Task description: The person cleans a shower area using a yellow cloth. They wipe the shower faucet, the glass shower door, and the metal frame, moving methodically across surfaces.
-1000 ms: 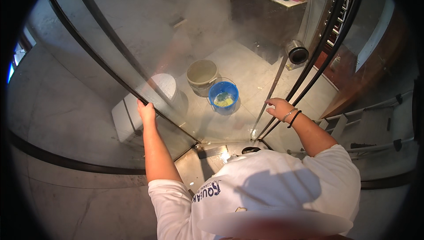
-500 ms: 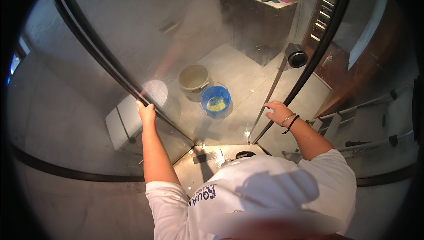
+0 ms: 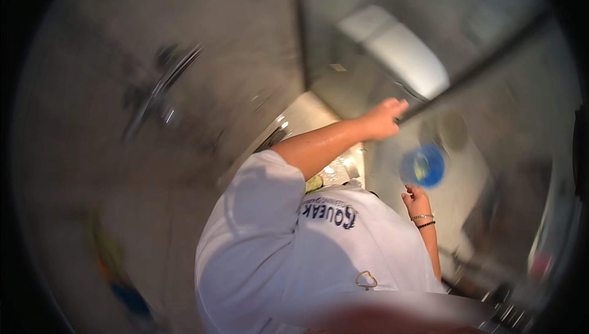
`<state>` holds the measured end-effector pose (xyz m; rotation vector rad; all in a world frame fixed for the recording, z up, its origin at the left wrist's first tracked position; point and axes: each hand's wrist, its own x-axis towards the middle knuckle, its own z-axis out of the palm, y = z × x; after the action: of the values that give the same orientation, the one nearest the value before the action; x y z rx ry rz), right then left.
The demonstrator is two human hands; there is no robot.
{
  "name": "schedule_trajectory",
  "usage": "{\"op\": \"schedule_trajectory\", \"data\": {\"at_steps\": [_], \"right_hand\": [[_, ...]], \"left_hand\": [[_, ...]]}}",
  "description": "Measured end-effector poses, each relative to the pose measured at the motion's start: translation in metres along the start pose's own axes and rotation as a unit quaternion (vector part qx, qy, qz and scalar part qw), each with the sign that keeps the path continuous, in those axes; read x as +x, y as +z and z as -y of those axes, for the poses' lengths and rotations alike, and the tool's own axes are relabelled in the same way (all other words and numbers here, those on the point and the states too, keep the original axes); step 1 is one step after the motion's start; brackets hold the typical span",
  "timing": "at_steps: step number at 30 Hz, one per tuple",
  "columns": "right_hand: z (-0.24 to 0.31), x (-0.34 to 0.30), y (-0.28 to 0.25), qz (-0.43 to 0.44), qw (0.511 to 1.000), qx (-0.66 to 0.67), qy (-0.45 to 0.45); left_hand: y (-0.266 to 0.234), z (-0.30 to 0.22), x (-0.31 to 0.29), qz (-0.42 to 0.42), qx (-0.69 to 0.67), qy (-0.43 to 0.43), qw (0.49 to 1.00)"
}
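Observation:
Stretched out to the right, my left hand (image 3: 384,119) has its fingers bent around the dark edge frame (image 3: 454,85) of a glass shower door. My right hand (image 3: 417,200), with two bracelets at the wrist, hangs lower by my side. Its fingers are apart and nothing shows in them. Just beyond it in the picture stands a blue bucket (image 3: 423,166) with something yellowish inside. Beside that is a beige-grey bucket (image 3: 454,131), smeared by motion.
Through the glass shows a white rounded fixture (image 3: 399,48), likely a toilet. A blurred chrome fitting (image 3: 162,91) sits on the grey wall at left. Lower left is a blurred green, orange and blue thing (image 3: 116,266). A dark cabinet (image 3: 506,205) stands at right.
My view and body have turned left, so the buckets and white fixture now lie to the right. My right hand has come away from the right-hand frame and dropped lower. My left stays at its frame.

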<state>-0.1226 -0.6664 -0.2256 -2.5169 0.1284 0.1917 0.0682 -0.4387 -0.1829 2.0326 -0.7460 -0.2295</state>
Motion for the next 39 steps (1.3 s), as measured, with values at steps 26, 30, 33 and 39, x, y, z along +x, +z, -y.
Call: {"op": "schedule_trajectory", "data": {"at_steps": [26, 30, 33, 39], "right_hand": [[0.328, 0.039, 0.236, 0.357, 0.809, -0.142, -0.444], [0.449, -0.032, 0.253, 0.394, 0.683, -0.035, -0.614], [0.548, -0.106, 0.263, 0.349, 0.545, 0.042, -0.761], [0.711, -0.272, 0.313, 0.205, 0.508, 0.144, -0.824]], "left_hand": [[-0.226, -0.194, -0.709, -0.358, 0.394, -0.793, 0.297], [-0.204, -0.191, -0.726, -0.460, 0.423, -0.720, 0.301], [-0.184, -0.202, -0.727, -0.497, 0.466, -0.672, 0.291], [-0.162, -0.214, -0.726, -0.535, 0.516, -0.614, 0.264]]}}
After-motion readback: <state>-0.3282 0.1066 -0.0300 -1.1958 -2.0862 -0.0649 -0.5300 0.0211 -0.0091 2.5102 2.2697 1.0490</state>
